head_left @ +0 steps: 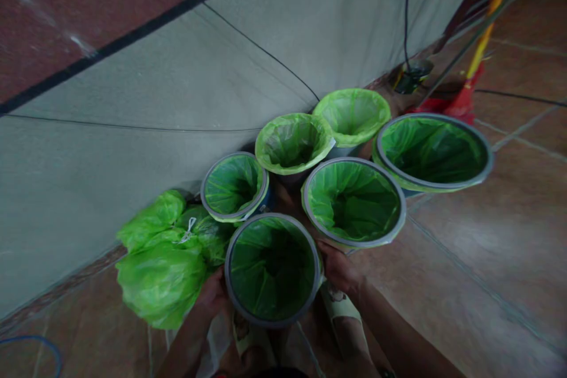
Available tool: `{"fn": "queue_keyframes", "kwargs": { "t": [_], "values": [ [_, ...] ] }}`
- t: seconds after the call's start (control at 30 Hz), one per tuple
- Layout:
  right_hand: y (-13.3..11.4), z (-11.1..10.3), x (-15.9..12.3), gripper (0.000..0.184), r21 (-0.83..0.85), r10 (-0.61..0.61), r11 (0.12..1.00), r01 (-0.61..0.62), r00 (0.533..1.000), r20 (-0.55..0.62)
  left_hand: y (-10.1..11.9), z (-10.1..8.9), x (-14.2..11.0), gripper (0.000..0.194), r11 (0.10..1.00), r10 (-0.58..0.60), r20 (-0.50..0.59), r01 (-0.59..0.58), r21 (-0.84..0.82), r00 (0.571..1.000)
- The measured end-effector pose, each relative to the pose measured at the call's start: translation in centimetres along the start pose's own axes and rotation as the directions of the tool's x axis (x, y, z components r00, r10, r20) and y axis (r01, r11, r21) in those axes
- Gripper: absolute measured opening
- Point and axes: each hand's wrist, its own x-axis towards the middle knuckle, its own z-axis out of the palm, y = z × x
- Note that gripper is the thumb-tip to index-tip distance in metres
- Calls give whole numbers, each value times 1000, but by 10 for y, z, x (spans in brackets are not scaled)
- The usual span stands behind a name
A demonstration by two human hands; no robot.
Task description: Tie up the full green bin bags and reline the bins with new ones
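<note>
A trash bin (273,324) lined with a green bag, a grey ring around its rim, is right in front of my feet. My left hand (213,291) grips its left side and my right hand (340,269) its right side; the fingers are partly hidden behind the bin. Close to my right hand is another grey-rimmed, green-lined bin (354,243). Beyond my left hand, a smaller lined bin (234,217) stands near the wall. Tied green plastic bags (163,277), fastened with white string, lie left of my left hand.
Two bins with bag edges folded over, a middle one (295,169) and a farther one (352,142), stand along the wall (177,82). Another grey-rimmed bin (434,186) is at right. Behind it are a red dustpan (463,100), a yellow pole (494,12) and a small dark pot (411,77).
</note>
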Motion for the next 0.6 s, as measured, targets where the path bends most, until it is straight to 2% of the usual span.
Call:
{"fn": "queue_keyframes", "kwargs": {
  "t": [0.1,0.17,0.27,0.37,0.5,0.6],
  "values": [
    [-17,15,12,25,-48,56,997,-57,998,-15,19,4,5,24,998,-54,54,53,18,997],
    [-21,22,22,22,-65,60,996,-63,997,-54,31,10,12,26,996,-43,71,38,78,997],
    [-14,24,29,22,-35,17,999,-23,990,-137,38,21,23,21,986,-8,47,0,166,999],
    [-3,15,18,25,-10,-30,1000,28,981,-192,33,25,28,21,979,2,58,-14,203,998],
    [0,0,-11,23,-39,24,999,-28,995,-101,28,20,25,25,970,-2,92,-21,243,996],
    [-9,-2,-18,22,-91,94,991,-94,996,-2,38,22,27,25,963,-13,126,-22,268,992]
  ]
}}
